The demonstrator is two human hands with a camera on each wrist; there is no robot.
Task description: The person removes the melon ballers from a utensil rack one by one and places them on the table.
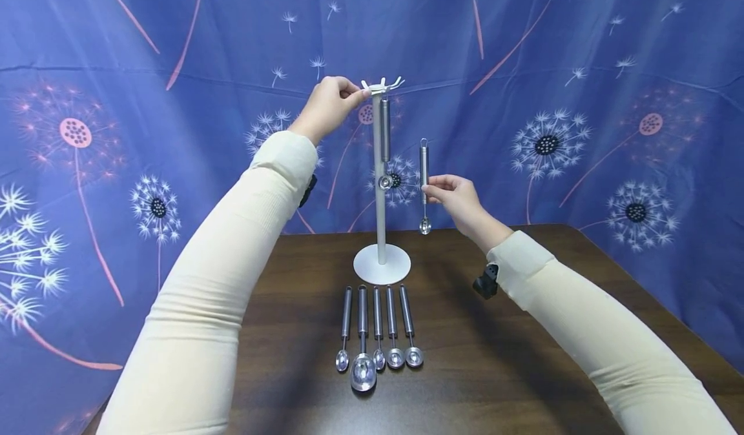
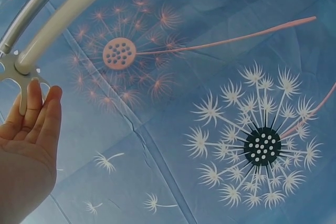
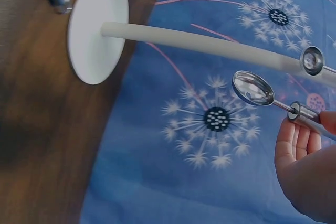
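A white stand (image 1: 380,228) with a ring of hooks at its top rises at the middle of the head view. My left hand (image 1: 332,104) pinches one hook at the stand's top. From another hook hangs a measuring spoon (image 1: 385,131) with a small round bowl, close beside the pole. To the right of the pole, my right hand (image 1: 456,199) holds a second measuring spoon (image 1: 423,164) by its steel handle, upright with the bowl downward. In the right wrist view its oval bowl (image 3: 253,88) shows, thumb and fingers around the lower handle.
Several steel measuring spoons (image 1: 377,312) lie in a row in front of the stand's round base (image 1: 366,270), the largest bowl (image 1: 363,374) second from left. All rest on a dark wooden table (image 1: 494,370). A blue dandelion-print cloth (image 1: 453,48) hangs behind.
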